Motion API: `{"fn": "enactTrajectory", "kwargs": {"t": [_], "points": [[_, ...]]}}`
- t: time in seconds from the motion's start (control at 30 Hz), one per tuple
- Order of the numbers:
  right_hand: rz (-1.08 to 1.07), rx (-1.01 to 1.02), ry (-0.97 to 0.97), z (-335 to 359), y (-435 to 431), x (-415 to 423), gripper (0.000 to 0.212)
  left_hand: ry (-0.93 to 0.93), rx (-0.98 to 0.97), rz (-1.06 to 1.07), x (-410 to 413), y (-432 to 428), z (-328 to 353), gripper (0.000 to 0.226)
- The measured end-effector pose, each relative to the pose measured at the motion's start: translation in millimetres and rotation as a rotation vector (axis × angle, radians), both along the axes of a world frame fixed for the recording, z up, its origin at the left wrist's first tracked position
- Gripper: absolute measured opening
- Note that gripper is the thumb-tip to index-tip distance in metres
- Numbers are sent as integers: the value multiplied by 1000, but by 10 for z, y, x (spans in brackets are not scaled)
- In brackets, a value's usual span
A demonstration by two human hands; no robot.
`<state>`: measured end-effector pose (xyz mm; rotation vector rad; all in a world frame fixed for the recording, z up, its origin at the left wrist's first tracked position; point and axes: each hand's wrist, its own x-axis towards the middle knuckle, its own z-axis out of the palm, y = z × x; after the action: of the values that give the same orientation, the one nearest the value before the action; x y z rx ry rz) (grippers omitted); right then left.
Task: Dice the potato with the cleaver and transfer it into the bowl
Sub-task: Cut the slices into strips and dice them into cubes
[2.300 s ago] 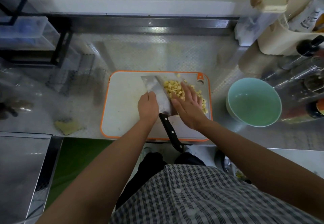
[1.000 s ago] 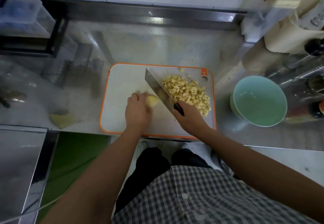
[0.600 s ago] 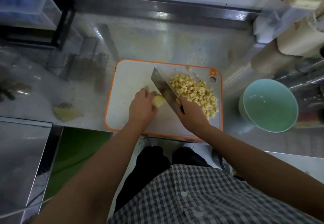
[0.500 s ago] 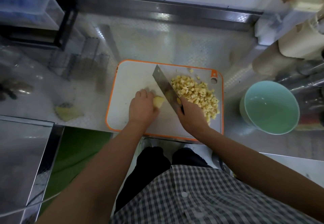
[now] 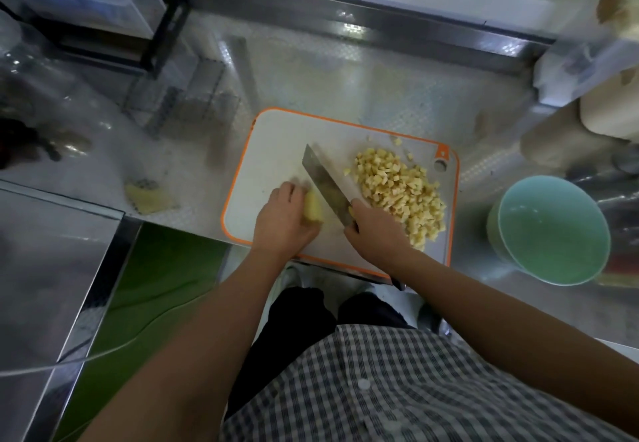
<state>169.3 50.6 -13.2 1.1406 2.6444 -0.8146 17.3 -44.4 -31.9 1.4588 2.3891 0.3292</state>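
A white cutting board with an orange rim [image 5: 266, 151] lies on the steel counter. My left hand [image 5: 281, 222] presses down a pale yellow piece of potato [image 5: 313, 208] near the board's middle. My right hand [image 5: 375, 232] grips the handle of the cleaver [image 5: 325, 182]; its blade stands right beside the potato piece, slanting toward the far left. A heap of diced potato [image 5: 397, 189] covers the board's right half. The mint green bowl [image 5: 553, 230] stands off the board to the right with nothing in it.
A scrap of potato peel [image 5: 150, 196] lies on the counter left of the board. Clear containers and a black rack [image 5: 103, 12] stand at the far left, bottles and jars [image 5: 594, 102] at the far right. A steel surface [image 5: 41, 261] sits at the lower left.
My right hand stopped sweeping dice and took up the cleaver. My left hand set a potato piece on the board and the blade came up against it.
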Motion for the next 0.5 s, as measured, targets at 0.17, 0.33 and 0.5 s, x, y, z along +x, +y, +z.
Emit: {"fn": "enactTrajectory", "kwargs": {"t": [0.17,0.33,0.5], "points": [[31,59,85,42,5,-55,18,5,2,2,1,16,-71,43],[111,91,-19,84,-60,-30,23,23,16,54,30,77,-81,40],[130,125,-118,117,-103,-69,21,-4,64,73,16,66,-114,38]]}}
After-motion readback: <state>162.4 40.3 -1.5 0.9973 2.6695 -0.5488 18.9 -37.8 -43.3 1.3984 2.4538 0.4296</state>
